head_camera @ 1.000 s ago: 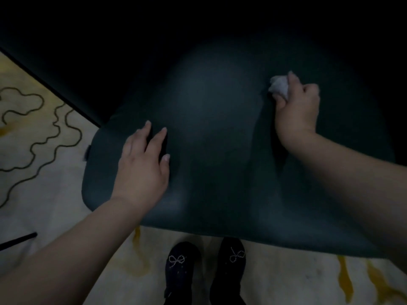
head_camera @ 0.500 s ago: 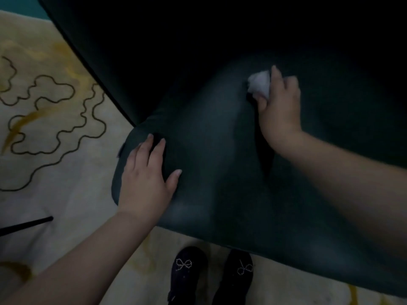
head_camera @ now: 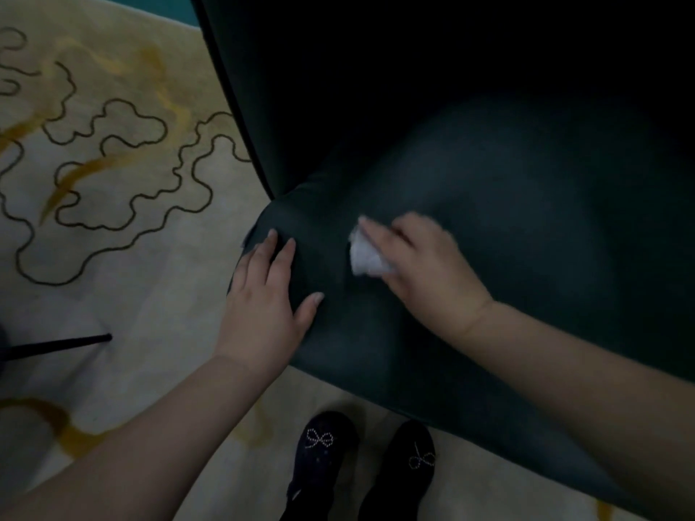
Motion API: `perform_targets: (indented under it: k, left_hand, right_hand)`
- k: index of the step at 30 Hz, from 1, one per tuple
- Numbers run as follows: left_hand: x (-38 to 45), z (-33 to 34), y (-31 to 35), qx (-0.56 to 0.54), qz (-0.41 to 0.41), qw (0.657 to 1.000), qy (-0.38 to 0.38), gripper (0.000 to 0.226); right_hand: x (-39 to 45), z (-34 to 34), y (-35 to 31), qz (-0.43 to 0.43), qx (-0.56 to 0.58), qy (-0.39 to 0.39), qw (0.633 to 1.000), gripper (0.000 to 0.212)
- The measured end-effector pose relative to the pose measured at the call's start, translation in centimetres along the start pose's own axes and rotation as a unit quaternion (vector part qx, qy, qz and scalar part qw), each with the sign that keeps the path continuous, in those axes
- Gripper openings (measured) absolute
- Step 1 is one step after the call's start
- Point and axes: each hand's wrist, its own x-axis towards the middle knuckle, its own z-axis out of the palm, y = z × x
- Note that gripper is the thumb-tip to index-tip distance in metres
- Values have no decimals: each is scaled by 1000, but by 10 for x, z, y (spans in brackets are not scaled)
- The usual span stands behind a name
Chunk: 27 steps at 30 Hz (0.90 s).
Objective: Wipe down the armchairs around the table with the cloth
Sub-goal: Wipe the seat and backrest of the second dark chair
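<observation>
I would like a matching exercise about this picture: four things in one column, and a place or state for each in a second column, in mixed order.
Things:
1. left hand
2. right hand
3. cloth
4. shoes

Places or states:
A. on the patterned carpet, in front of the seat
B. white, bunched up, pressed on the dark seat
C. flat on the seat's front left corner, fingers straight
D. gripping the wad, blurred

Pairs: 1-C, 2-D, 3-B, 4-A
</observation>
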Motion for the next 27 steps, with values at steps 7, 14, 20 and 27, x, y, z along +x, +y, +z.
perform_targets:
  k: [7, 14, 20, 27]
  left_hand:
    - [-3, 3, 3, -1, -3, 1000, 14, 73]
    - [-23, -3, 7, -10, 8, 1000, -2, 66]
    - [-52, -40, 23, 23, 40, 999, -13, 64]
    - [-85, -154, 55, 46, 37, 998, 23, 61]
  right_hand:
    - [-2, 9, -19, 122, -76, -35, 989, 53]
    - [-88, 22, -47, 30, -60, -71, 995, 61]
    - [-114, -35, -42, 172, 35, -23, 984, 58]
    - [-103, -150, -58, 334, 133, 47, 932, 54]
